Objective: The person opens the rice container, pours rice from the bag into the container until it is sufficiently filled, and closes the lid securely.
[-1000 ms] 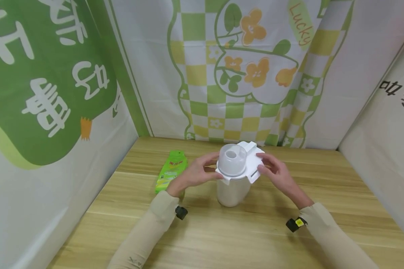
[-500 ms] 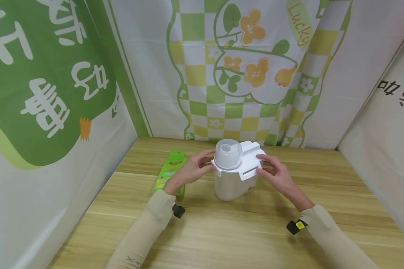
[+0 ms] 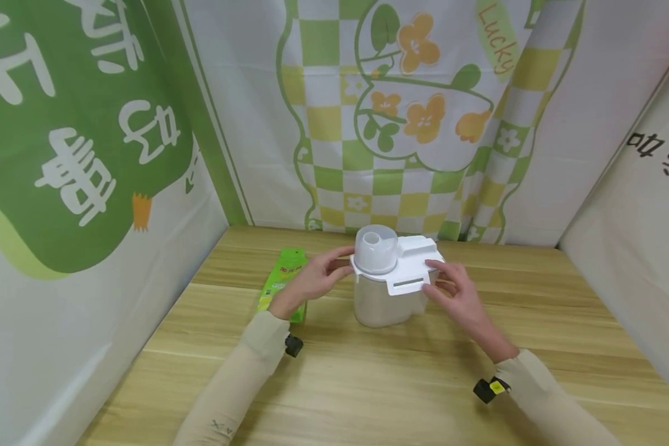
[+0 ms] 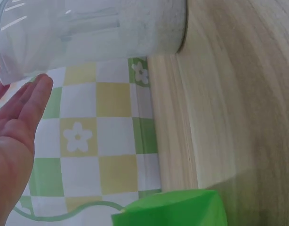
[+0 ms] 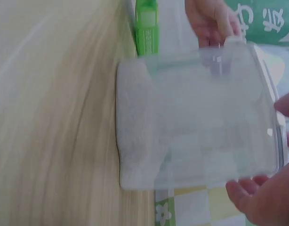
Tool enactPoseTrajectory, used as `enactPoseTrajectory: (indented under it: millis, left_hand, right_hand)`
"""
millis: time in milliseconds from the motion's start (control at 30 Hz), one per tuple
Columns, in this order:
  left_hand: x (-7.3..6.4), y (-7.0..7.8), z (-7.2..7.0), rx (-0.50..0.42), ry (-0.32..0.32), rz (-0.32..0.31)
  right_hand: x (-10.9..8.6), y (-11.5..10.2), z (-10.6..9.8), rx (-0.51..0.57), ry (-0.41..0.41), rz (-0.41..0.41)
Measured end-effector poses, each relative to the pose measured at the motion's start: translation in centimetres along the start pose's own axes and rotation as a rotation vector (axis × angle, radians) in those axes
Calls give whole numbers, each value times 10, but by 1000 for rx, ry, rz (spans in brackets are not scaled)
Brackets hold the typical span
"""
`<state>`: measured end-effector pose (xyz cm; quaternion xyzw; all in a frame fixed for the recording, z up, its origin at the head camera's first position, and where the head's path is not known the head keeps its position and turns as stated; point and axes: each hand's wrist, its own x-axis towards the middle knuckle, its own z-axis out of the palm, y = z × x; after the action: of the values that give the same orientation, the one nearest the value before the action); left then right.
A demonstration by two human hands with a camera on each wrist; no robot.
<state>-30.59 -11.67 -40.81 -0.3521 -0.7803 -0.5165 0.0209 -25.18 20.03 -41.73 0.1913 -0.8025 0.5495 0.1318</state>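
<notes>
A clear plastic storage container (image 3: 380,303) stands upright on the table, its long side facing me. On top is a white lid (image 3: 409,266) carrying a see-through domed cup (image 3: 376,251) at its left end. Pale fine-grained stuff (image 5: 140,117) covers the bottom, as the right wrist view shows. My left hand (image 3: 314,277) holds the lid's left end between thumb and fingers; the left wrist view shows those fingers (image 4: 34,99) fairly straight. With thumb and fingers, my right hand (image 3: 458,294) grips the right end of the lid. A front latch hangs open at the lid's near edge.
A green packet (image 3: 281,282) lies on the wooden table (image 3: 368,396) behind my left wrist. Close behind the container hangs a checked curtain (image 3: 357,179) with printed flowers. Printed cloth walls stand at the left and right.
Between my hands the container has turned clockwise as seen from above, and its domed end has moved away and slightly left. The front latch now faces me. The packet has stayed put.
</notes>
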Motion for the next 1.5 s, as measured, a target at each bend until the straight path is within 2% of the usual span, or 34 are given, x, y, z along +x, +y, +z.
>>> enactPoseTrajectory:
  millis: [100, 200, 333, 500, 533, 667, 767, 900, 1033, 1300, 1500]
  left_hand:
    - [-1, 1, 2, 64, 43, -15]
    - [-2, 3, 5, 112, 76, 1]
    - [-2, 11, 10, 90, 96, 13]
    - [-2, 24, 21, 35, 76, -96]
    - [-2, 26, 24, 38, 67, -126]
    - [-1, 31, 37, 86, 33, -171]
    - [0, 32, 47, 128, 62, -187]
    - [0, 33, 58, 161, 143, -227]
    - [0, 29, 64, 181, 194, -224]
    - [0, 23, 64, 181, 202, -202]
    - [0, 23, 63, 152, 220, -174]
  right_hand:
    - [-3, -2, 3, 0, 13, 13]
    - [-6, -4, 4, 5, 12, 16]
    - [-4, -3, 1, -27, -1, 27]
    - [2, -2, -3, -65, -53, 65]
    - [3, -2, -3, -60, -63, 69]
    - [5, -3, -3, -35, -78, 61]
    - [4, -4, -3, -44, -82, 66]
    - [1, -6, -2, -51, -97, 79]
    - [-3, -8, -1, -52, -95, 72]
    - [-7, -11, 3, -119, -53, 35]
    - [-7, -8, 8, -131, -20, -75]
